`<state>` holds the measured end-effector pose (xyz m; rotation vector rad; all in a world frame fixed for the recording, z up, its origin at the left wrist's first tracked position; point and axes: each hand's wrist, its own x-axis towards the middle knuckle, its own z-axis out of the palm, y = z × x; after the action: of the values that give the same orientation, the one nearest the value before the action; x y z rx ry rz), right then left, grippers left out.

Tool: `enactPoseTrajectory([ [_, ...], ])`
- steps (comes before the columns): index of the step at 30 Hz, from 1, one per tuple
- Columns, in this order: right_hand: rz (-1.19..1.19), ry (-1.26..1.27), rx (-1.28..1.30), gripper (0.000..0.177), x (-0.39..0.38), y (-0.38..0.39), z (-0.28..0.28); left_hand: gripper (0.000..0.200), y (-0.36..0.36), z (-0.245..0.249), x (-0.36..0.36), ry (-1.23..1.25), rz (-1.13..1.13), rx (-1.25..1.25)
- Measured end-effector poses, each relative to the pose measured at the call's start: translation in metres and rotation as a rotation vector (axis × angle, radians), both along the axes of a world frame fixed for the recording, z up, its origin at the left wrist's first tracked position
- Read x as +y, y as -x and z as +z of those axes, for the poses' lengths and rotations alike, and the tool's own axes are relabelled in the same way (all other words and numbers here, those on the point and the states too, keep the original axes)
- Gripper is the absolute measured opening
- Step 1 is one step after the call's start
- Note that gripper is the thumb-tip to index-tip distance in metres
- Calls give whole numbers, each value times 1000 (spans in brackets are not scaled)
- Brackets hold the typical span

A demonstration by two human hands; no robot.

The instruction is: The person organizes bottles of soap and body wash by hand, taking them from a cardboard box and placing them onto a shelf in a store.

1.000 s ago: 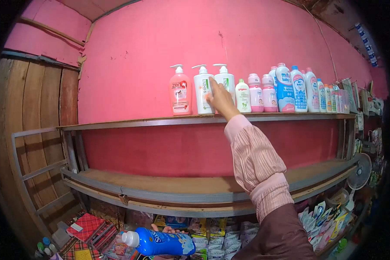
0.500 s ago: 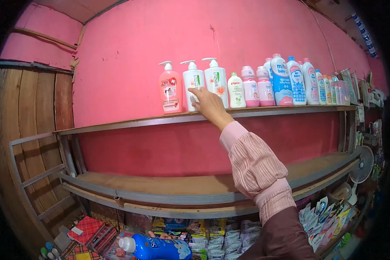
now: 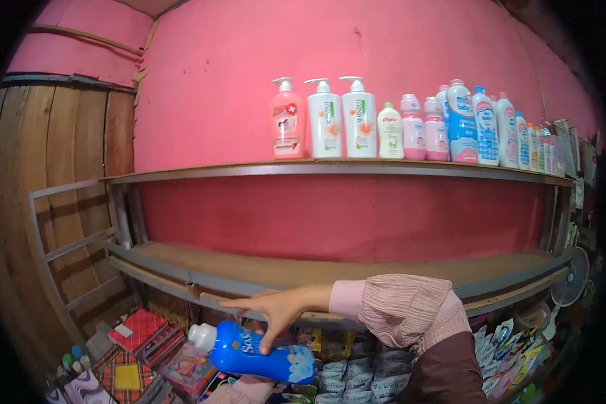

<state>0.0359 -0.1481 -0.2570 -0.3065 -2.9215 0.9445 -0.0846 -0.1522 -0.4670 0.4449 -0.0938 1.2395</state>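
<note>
A blue bottle with a white cap [image 3: 269,360] lies tilted on its side at the bottom of the view. Over its upper side is my right hand [image 3: 283,312], thumb on or just above the label and fingers spread toward the left. Only the pink sleeve [image 3: 246,390] of my left arm shows, under the bottle; the bottle hides that hand. On the upper shelf [image 3: 343,168] stand a pink pump bottle [image 3: 288,124], two white pump bottles [image 3: 326,124] [image 3: 359,124], a pale green bottle [image 3: 390,135] and several pink, blue and white bottles [image 3: 462,124].
The lower shelf [image 3: 249,262] spans the pink wall. Below it are packets [image 3: 390,377] and red plaid boxes [image 3: 138,330]. A metal frame [image 3: 74,249] stands at the left by wooden boards [image 3: 60,148], and a fan [image 3: 571,276] is at the right.
My right hand has moved down from the white pump bottle to the blue bottle. The blue bottle appears slightly higher and further right. The view has shifted, and the shelf bottles stand as before.
</note>
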Motion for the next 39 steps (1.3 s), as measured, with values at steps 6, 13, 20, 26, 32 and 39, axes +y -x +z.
enactPoseTrajectory([
  [6,-59,423,83,84,-42,-39,-28,81,-42,56,-24,-78,27,175],
  [13,-372,372,619,71,-52,-85,-24,88,-55,89,-53,-163,96,452],
  [20,-494,257,1027,62,-19,-77,11,88,-21,98,-29,-672,541,899],
  [26,-402,-449,1155,71,5,-12,71,63,31,184,10,-830,1019,1062],
  [32,-416,-374,1308,58,53,8,201,67,94,333,80,-1086,1247,816],
  [39,-958,-1311,1101,48,68,-31,256,68,118,447,152,-1075,1315,866],
])
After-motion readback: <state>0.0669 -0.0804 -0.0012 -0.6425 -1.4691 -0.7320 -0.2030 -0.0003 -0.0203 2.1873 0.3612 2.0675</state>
